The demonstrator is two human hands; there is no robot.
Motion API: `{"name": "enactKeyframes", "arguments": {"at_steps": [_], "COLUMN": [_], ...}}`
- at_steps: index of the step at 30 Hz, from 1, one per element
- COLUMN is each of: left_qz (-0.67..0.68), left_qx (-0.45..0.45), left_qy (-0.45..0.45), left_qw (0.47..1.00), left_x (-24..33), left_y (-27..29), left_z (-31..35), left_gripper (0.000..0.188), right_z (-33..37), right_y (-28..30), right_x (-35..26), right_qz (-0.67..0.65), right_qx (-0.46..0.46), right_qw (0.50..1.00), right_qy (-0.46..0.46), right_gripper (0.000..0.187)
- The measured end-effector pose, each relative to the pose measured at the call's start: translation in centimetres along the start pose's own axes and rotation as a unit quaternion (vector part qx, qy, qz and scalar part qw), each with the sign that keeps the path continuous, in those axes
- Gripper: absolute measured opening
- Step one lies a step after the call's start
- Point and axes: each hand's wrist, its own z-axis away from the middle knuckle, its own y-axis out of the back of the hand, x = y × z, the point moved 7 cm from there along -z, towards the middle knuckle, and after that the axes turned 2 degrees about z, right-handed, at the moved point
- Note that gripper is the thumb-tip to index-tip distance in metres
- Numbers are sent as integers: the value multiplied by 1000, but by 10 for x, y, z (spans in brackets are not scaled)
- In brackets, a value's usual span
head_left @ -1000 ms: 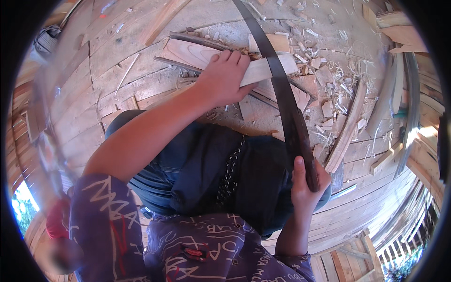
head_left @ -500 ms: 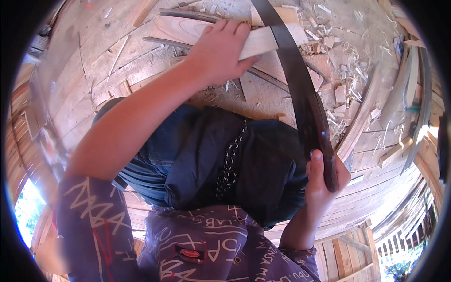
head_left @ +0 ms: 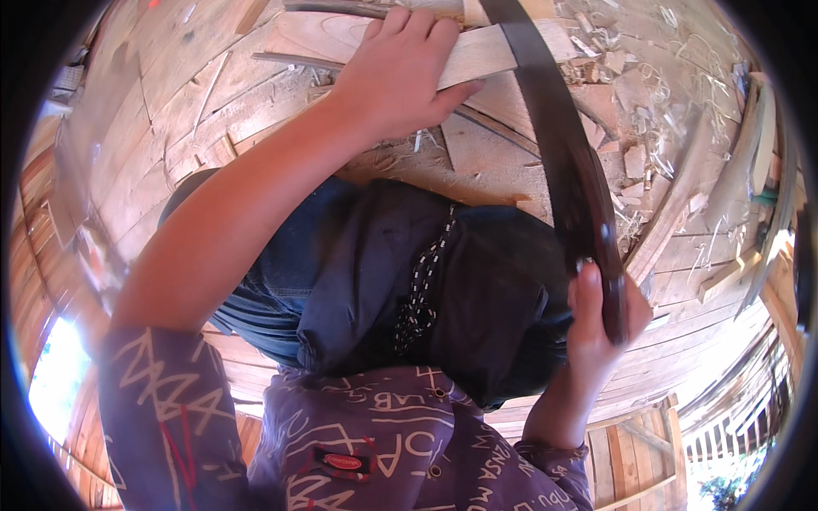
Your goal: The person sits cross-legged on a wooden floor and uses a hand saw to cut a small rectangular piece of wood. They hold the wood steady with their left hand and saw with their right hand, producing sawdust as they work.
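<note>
My right hand [head_left: 592, 311] is wrapped round the dark handle [head_left: 609, 247] of a handsaw, thumb on the near side. The dark saw blade [head_left: 558, 128] runs away from me and passes across the right end of a pale wooden board [head_left: 484, 56]. A fine toothed edge shows on the blade's left side. My left hand [head_left: 399, 77] presses on this board from above, fingers over its far edge and thumb along the near one. More wood pieces [head_left: 319, 34] lie beneath and beside the board. The blade's far tip is cut off by the picture's top edge.
Offcuts and curled shavings [head_left: 639, 162] litter the plank floor [head_left: 179, 102] right of the saw. Long wood strips [head_left: 673, 204] lie farther right, beside a small block [head_left: 728, 274]. My bent legs [head_left: 503, 289] in dark trousers are just below the board.
The whole view has shifted slightly, so the floor and board sit higher. Relative to the board, the saw and my right hand have come a little toward me. My left hand stays on the board.
</note>
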Motion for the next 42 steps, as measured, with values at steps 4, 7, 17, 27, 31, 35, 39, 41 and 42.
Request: {"name": "enactKeyframes", "arguments": {"at_steps": [4, 7, 17, 27, 31, 35, 39, 41, 42], "left_qz": [-6, -4, 1, -1, 5, 20, 3, 2, 3], "left_qx": [19, 26, 20, -1, 22, 47, 24, 9, 0], "left_qy": [2, -10, 7, 19, 6, -2, 15, 25, 28], "left_qw": [1000, 1000, 1000, 1000, 1000, 999, 1000, 1000, 1000], "left_x": [-2, 1, -4, -7, -5, -6, -10, -13, -13], "left_y": [5, 1, 5, 6, 3, 4, 1, 3, 3], "left_z": [4, 2, 0, -2, 1, -4, -4, -5, -6], "left_gripper": [48, 49, 47, 48, 48, 47, 46, 46, 46], "right_z": [33, 25, 26, 17, 33, -4, 6, 24, 31], "right_y": [33, 18, 33, 31, 43, 8, 17, 39, 49], "right_x": [7, 2, 5, 0, 8, 4, 4, 0, 1], "right_qz": [-16, 2, -41, 22, 22, 32, 22, 39, 32], "right_qx": [-2, 7, -22, -16, -12, -29, -13, -23, -23], "right_qw": [999, 1000, 999, 999, 999, 999, 999, 999, 999], "right_qy": [29, 20, 21, 41, 29, -5, 31, 23, 7], "right_gripper": [32, 31, 31, 37, 44, 34, 31, 40, 41]}}
